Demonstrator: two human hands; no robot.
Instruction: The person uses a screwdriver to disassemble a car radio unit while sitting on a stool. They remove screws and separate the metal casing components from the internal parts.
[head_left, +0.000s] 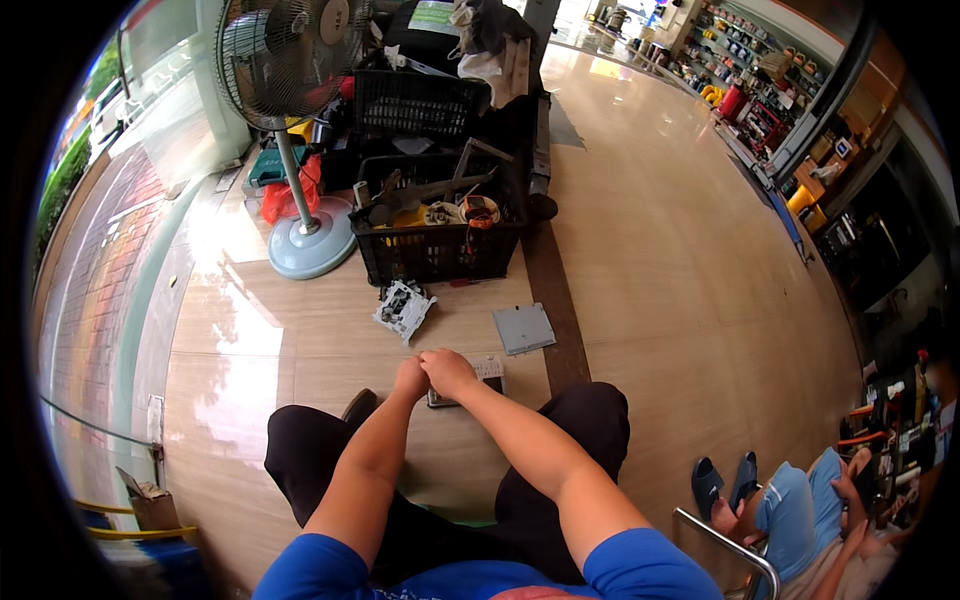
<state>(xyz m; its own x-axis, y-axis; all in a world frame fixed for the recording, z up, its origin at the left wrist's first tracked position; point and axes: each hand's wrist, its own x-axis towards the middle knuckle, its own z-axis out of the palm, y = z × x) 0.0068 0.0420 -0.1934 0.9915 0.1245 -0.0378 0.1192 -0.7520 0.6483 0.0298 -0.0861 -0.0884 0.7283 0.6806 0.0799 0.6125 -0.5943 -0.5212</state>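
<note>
My left hand [410, 379] and my right hand [447, 372] meet in front of me, between my knees and low over the floor. Both look curled closed, and whatever their fingers hold is hidden. Partly under my right hand and wrist lies a small boxy device [491, 374] with a pale, grid-like top and a dark lower edge. Just beyond my hands rests a whitish-grey plastic housing [404, 310] with an open, uneven frame. A flat grey panel [524, 329] lies farther right, apart from both hands.
A black crate [440, 254] of tools stands ahead, beside a standing fan [310, 245] with a round base. An orange-red plastic bag [291, 190] sits behind the fan pole. At lower right another person [800, 510] sits near a metal chair rail [730, 545]. Stocked shelves [750, 60] line the far right.
</note>
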